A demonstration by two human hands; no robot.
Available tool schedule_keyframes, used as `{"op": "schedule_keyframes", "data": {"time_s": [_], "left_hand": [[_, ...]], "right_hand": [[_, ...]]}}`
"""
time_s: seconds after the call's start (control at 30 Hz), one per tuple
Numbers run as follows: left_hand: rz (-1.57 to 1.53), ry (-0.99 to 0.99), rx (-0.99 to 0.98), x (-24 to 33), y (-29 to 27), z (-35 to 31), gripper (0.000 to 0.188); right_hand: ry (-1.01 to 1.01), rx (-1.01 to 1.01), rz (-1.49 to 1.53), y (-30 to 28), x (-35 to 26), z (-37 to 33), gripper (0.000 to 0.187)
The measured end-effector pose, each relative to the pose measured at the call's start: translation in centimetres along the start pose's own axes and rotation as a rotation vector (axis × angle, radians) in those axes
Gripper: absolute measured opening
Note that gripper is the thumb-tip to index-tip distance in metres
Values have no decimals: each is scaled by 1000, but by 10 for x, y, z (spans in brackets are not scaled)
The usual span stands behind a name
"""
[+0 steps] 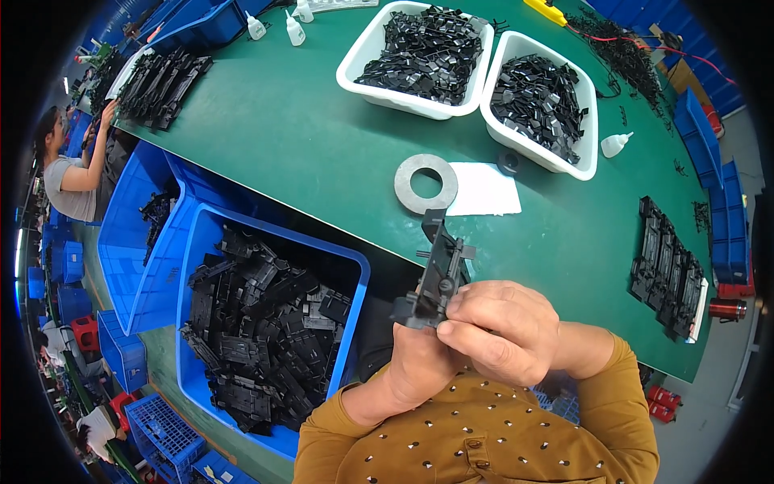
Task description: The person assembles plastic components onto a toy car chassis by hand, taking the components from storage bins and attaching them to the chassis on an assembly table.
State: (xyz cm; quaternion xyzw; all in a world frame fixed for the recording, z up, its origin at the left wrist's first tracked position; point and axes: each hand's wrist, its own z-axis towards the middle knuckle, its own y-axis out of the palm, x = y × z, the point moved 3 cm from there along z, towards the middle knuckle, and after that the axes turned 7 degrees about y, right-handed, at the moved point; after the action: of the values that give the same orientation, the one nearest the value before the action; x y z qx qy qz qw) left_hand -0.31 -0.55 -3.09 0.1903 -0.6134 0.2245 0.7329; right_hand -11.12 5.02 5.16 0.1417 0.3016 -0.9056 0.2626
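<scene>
A black moulded plastic bracket (439,270) is held upright in front of me, above the near edge of the green table. My left hand (419,363) grips it from below, its fingers mostly hidden behind the part. On the bracket's lower right side, my right hand (504,327) is closed, thumb and fingertips pinched at its edge. Whether a small piece sits between those fingertips is too hidden to tell. Beyond the bracket, a grey ring-shaped roll (405,192) lies on the table, beside a white sheet (488,189) with a small black ring (508,164) at its corner.
Two white tubs (359,85) (584,165) hold many small black clips. A blue bin (363,270) of black plastic parts stands at left below the table edge. Rows of assembled parts lie at right (665,266) and far left (161,89). Small white bottles (617,144) stand about. A co-worker (72,173) sits at far left.
</scene>
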Motion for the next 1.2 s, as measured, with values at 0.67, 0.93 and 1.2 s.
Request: {"op": "schedule_keyframes", "data": {"time_s": [0.67, 0.93, 1.2], "left_hand": [[-295, -145, -223, 41, 32, 52, 26], [-266, -65, -441, 49, 92, 58, 50], [-17, -204, -519, 36, 83, 44, 39]], "right_hand": [[843, -102, -59, -66, -1, -45, 95], [888, 158, -346, -141, -6, -77, 82], [1326, 562, -1134, -349, 2, -185, 70]]}}
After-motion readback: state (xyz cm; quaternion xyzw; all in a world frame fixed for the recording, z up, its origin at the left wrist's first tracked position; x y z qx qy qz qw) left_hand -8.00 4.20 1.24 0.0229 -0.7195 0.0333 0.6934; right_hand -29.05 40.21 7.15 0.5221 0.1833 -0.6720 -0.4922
